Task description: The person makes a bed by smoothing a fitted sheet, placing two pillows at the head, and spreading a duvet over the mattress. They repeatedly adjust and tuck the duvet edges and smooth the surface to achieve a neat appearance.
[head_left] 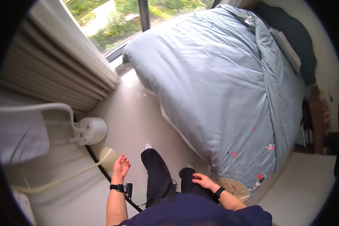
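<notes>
My left hand (121,166) is raised over the floor at the lower left, fingers loosely curled, holding nothing; a black strap with a small device is on its wrist. My right hand (202,180) hangs near my dark trousers, fingers apart and empty, with a black band on the wrist. Ahead and to the right lies a bed under a light blue duvet (212,82), its top edge folded back near the headboard. Small embroidered pictures and a beige round patch (231,186) mark its near corner, close to my right hand.
A white rack with a cylinder-shaped base (93,130) stands at the left, beside a cream pole with a round disc (108,158). A black cable (100,166) crosses the floor. Beige curtains (59,65) hang by the window. A dark green headboard (293,36) is at upper right.
</notes>
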Tool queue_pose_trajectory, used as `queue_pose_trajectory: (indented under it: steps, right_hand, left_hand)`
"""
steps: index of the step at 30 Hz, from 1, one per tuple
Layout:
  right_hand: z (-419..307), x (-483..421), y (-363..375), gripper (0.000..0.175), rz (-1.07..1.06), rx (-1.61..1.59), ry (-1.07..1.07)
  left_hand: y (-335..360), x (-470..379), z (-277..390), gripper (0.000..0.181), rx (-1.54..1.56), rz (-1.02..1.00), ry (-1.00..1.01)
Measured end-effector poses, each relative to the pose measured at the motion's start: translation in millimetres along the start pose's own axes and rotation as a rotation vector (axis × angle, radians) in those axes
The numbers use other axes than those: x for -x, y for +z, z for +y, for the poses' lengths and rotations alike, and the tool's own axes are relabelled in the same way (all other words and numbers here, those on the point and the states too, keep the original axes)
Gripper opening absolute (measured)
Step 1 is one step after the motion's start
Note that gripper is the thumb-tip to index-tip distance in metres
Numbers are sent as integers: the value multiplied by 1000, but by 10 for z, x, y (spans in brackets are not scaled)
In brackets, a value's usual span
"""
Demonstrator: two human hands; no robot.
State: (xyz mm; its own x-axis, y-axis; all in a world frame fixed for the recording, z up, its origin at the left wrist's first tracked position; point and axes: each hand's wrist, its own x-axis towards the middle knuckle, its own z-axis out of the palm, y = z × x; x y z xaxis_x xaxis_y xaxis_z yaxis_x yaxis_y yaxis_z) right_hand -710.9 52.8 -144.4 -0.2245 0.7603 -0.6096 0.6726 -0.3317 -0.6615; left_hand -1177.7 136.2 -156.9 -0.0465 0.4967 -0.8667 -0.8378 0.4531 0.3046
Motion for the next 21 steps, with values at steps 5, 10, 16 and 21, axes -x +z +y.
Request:
queue_pose_trajectory:
  steps: [5, 10, 16, 21]
  right_hand:
    - [339, 555, -422, 13, 502, -204, 509]
    - [892, 1703, -838, 25, 578, 76, 924]
    - [1176, 2526, -737, 30, 101, -205, 1136]
    - [1686, 3014, -399, 49, -227, -460, 992]
  left_hand:
    - [735, -889, 396, 30, -327, -148, -139]
    - [1632, -1145, 304, 32, -692, -239, -221]
    - [2096, -1202, -340, 35, -867, -307, -329]
    - [2276, -1271, -1341, 45, -777, -125, -406]
